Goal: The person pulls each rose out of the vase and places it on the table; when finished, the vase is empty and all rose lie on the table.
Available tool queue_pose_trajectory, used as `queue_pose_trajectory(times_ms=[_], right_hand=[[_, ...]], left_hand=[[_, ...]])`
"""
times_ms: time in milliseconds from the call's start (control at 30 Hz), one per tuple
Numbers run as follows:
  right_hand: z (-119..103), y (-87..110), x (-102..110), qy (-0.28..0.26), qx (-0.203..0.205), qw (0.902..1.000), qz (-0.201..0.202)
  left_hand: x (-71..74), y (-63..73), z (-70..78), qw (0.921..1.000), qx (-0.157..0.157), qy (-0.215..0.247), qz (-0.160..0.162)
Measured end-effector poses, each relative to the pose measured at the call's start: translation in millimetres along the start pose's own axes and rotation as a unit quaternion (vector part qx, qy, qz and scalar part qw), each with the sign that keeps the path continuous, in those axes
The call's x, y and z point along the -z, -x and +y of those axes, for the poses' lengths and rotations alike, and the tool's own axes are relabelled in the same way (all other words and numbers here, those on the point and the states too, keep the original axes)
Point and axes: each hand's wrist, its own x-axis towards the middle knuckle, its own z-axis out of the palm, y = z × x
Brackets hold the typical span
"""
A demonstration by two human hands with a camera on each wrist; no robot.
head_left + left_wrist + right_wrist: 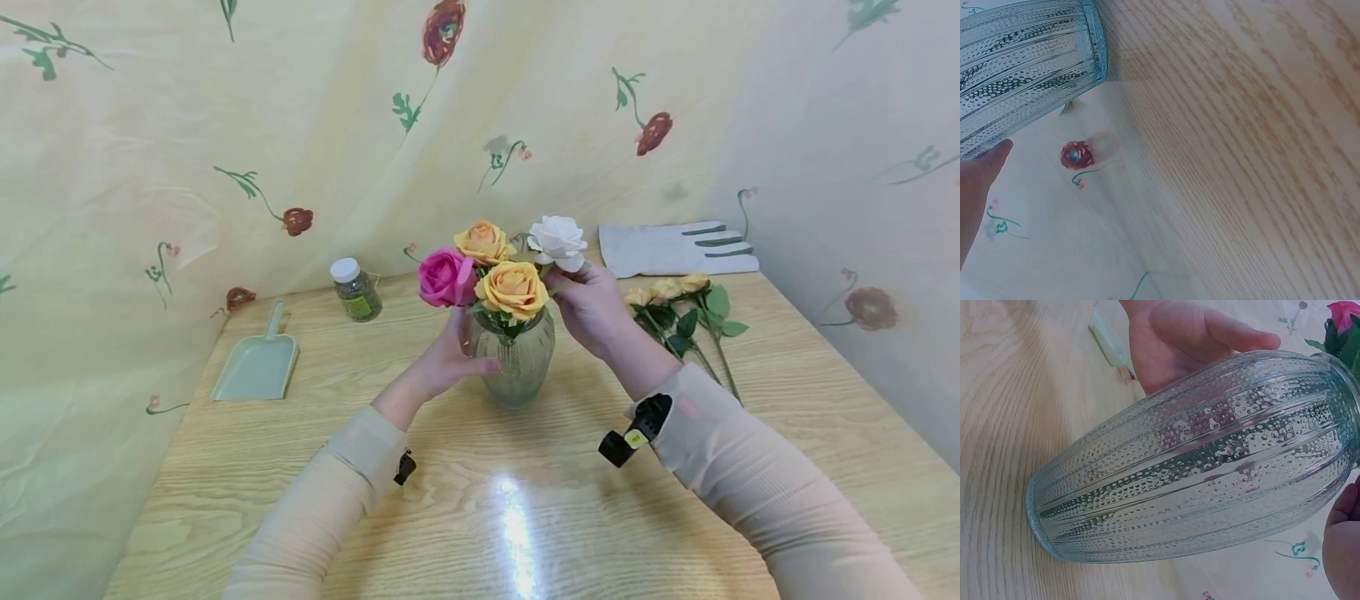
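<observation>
A ribbed, dimpled glass vase (517,375) stands upright on the table. My left hand (447,360) holds its left side, thumb across the front and fingers round behind. A magenta rose (446,277) and two yellow-orange roses, one in front (513,289) and one behind (483,242), rise from its mouth. At the rim's right, my right hand (596,308) pinches a white rose (557,242) just under its bloom; the stem's lower part is hidden. The right wrist view shows the vase (1197,462) close up, with my left palm (1172,344) against its far side.
Several pale yellow roses (663,292) with leafy stems lie right of the vase. Behind them is a grey-white glove (652,250). To the left are a lidded jar (357,292) and a pale green dustpan (258,367). A flower-printed curtain (337,125) hangs behind the table.
</observation>
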Motion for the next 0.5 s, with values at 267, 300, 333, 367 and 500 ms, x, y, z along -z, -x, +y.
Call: queue_pose_trajectory(times_ms=[267,300,333,367,500], right_hand=[[-5.3,-0.5,-3.2,-0.016,0.034,0.9992,0.01],[-6.4,-0.5,-3.4,-0.017,0.034,0.9992,0.012],[-7.6,-0.2,-3.6,-0.022,0.032,0.9992,0.013],[-8.5,0.0,-3.6,-0.026,0.03,0.9991,0.014],[-10.7,0.7,-2.8,-0.049,0.02,0.9985,0.011]], left_hand=[[2.5,-10.0,-24.2,0.9998,-0.015,-0.002,0.008],[2.3,-10.1,-24.8,0.9998,-0.017,-0.004,0.01],[2.1,-10.1,-25.2,0.9997,-0.019,-0.006,0.011],[2.0,-9.9,-25.4,0.9997,-0.019,-0.01,0.014],[1.9,-9.1,-25.5,0.9997,-0.02,-0.009,0.014]])
